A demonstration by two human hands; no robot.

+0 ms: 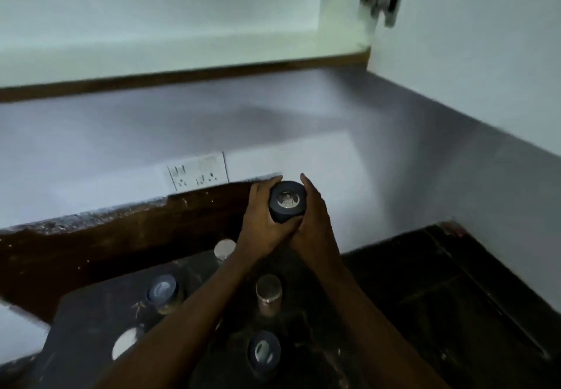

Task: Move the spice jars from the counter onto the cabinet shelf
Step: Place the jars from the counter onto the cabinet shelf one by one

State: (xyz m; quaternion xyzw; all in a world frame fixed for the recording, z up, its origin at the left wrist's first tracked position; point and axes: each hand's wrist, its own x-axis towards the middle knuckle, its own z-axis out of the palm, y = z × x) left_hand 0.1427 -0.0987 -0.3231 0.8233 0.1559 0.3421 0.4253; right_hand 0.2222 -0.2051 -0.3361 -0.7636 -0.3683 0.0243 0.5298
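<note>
- Step in hand, by my judgement: one spice jar is being carried from the counter toward the cabinet shelf; the lift is under way, the placing not yet done.
- The dark-lidded jar (287, 202) is held above the counter, in front of the wall, below the shelf level. Its lid faces the camera; the body is hidden by the hands.
- Left hand (263, 215) wraps the jar's left side, fingers curled round it. Right hand (312, 221) wraps the right side likewise. Both are clamped on the same jar, their heels touching beneath it.
- Next move calls for raising the jar well upward to the cabinet shelf (151, 54), clearing its brown front edge (182, 77), and setting it upright on the pale floor of the shelf.
- Remaining on the counter (455, 297): two more dark-lidded jars (162, 293) (263, 350), a metal-capped jar (268, 293), another capped jar (224, 249) partly behind the left forearm, and a pale round lid (124, 343) at lower left.
- Counter surface is dark, speckled and worn, with a brown upstand against the wall.
- Room: dim lighting; pale wall with a switch-and-socket plate (197, 173); cabinet door open at right, hinge (382, 0) visible. The picture is blurred.
</note>
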